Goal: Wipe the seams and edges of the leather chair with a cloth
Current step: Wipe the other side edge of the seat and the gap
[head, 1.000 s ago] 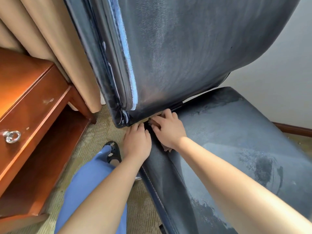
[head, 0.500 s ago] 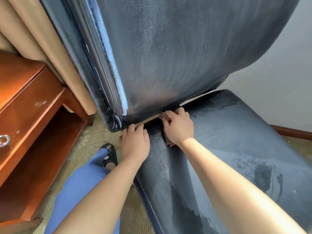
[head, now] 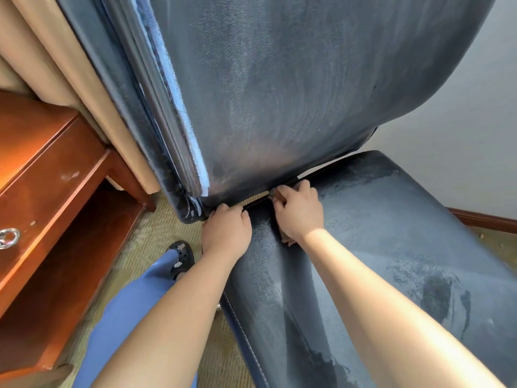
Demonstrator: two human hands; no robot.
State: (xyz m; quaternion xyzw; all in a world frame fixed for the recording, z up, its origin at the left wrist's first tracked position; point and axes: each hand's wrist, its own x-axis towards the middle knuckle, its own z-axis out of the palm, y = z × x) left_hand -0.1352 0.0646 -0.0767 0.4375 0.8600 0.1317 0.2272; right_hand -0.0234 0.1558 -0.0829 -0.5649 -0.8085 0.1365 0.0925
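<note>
A dark blue leather chair fills the view, its backrest point(head: 279, 93) upright and its worn seat point(head: 391, 247) below. My right hand point(head: 299, 211) grips a brownish cloth point(head: 288, 240) and pushes it into the gap where backrest meets seat; only a corner of the cloth shows under the palm. My left hand point(head: 226, 233) rests on the seat's back left corner, its fingers curled over the edge into the same gap. Both forearms reach in from the bottom.
A wooden nightstand point(head: 56, 205) with a ring pull point(head: 8, 238) stands at left, beige curtains point(head: 56, 65) behind it. My blue trouser leg point(head: 126, 317) and black shoe point(head: 180, 257) stand on the carpet beside the chair. A white wall point(head: 461, 135) is at right.
My right hand slid the cloth to the right along the gap between backrest and seat. My left hand stayed at the seat's back corner.
</note>
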